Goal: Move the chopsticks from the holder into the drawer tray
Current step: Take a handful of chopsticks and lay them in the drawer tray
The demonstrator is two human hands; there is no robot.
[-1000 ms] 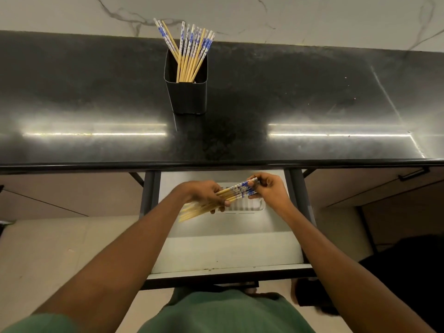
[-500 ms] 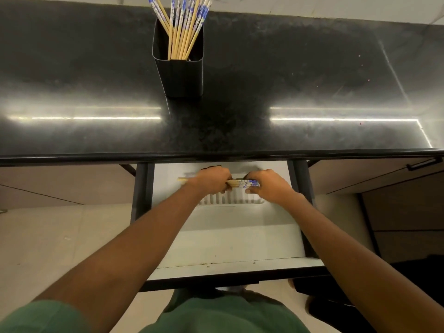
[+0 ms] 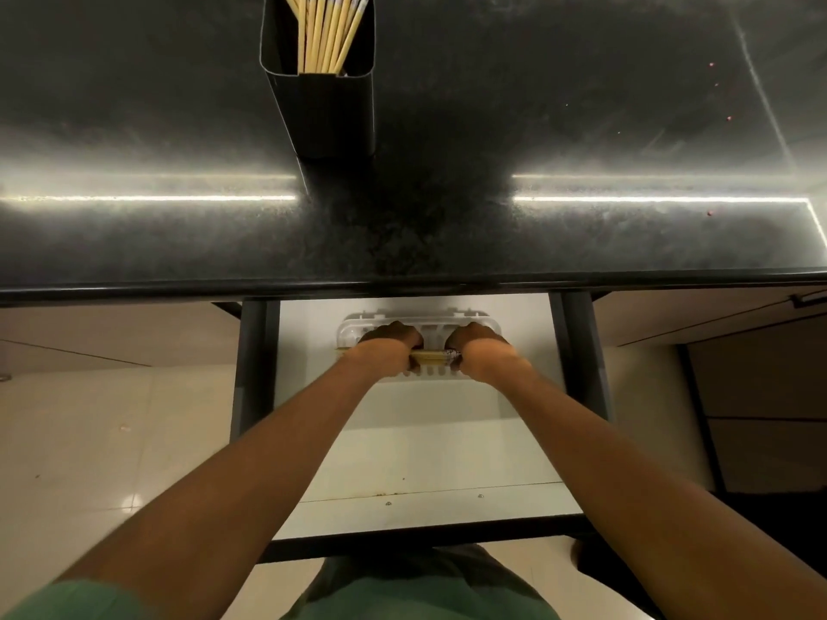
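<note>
Chopsticks point(image 3: 432, 356) held as a level bundle at lower centre of the frame, over the clear tray point(image 3: 490, 326) in the open drawer point(image 3: 425, 445), more upright in the black holder point(image 3: 326, 114) at the top. Best lowered flat, lengthwise along the tray, both ends released together so none roll out. Left hand point(image 3: 385, 351) and right hand point(image 3: 481, 351) knuckles-up, fingers curled round the bundle's ends, forearms reaching forward side by side

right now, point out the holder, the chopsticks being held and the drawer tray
holder point(image 3: 326, 114), head view, front wall
chopstick bundle point(image 3: 432, 358), head view, exposed middle stretch
drawer tray point(image 3: 433, 334), head view, bare part at its middle
</note>
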